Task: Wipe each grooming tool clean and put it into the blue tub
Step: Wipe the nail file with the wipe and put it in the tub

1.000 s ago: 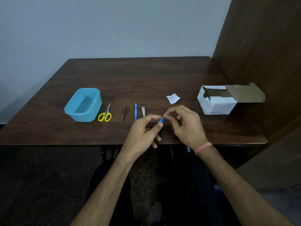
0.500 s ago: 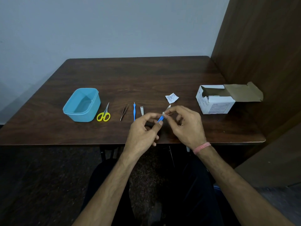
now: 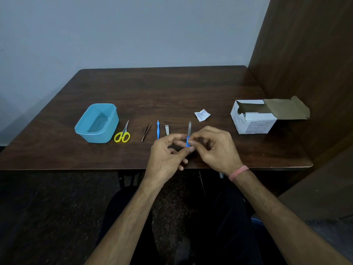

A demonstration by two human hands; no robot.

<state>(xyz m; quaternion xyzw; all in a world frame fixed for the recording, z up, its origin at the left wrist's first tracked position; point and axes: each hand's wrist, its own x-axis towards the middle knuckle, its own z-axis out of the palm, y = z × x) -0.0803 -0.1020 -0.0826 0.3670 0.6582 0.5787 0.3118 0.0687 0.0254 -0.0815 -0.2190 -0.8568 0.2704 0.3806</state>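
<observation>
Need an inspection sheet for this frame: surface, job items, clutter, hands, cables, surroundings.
Surface: dark wood table, no spills seen.
Job items: blue tub at left, nothing seen inside; scissors, tweezers, blue pusher and clipper lie in a row to its right; nail file held above the table, blade pointing away.
Clutter: torn sachet; open white box at right.
Hands: left hand pinches the file's blue handle; right hand pinches the file too; no wipe visible between its fingers.
Cables: nothing seen.
Surroundings: pale wall behind, wood panel at right.
</observation>
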